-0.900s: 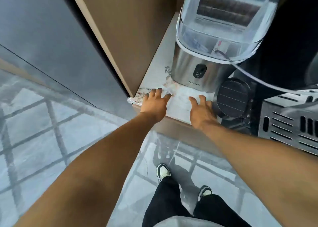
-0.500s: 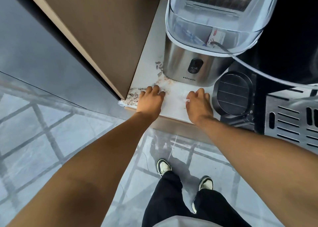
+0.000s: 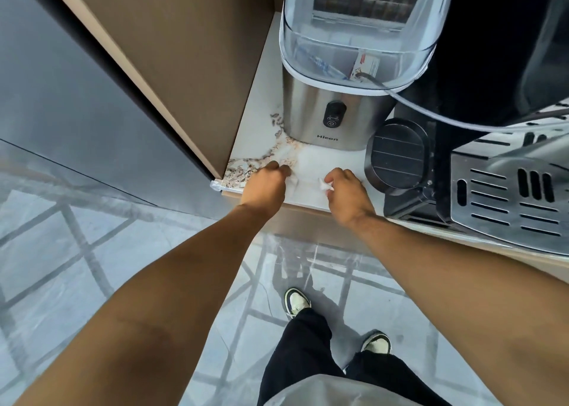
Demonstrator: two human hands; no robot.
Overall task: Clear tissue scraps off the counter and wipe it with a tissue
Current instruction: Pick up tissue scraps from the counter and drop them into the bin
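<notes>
At the counter's [image 3: 261, 103] front edge, both hands work the strip in front of the steel ice maker [image 3: 334, 119]. R hand [image 3: 346, 190] is curled closed w/ a white tissue scrap [image 3: 325, 185] pinched at its fingertips, just above the counter near the front lip. L hand [image 3: 266, 187] is curled too, fingers tucked under; a pale bit shows beside it but can't tell if it's gripping anything. Progress looks early: at least one scrap is gathered, wiping prob. not begun. The mottled brown flecks [image 3: 246, 171] near the L corner could be stone pattern or debris, can't say. Room is tight: brown cabinet panel [image 3: 184, 51] walls the L side, ice maker blocks the back, a round black lid [image 3: 397, 156] and black machine w/ slotted drip tray [image 3: 508, 199] crowd the R. Open space is only the narrow patch btw hands and the slim lane along the panel. Front edge drops to the floor [image 3: 77, 267], so scraps could fall off.
</notes>
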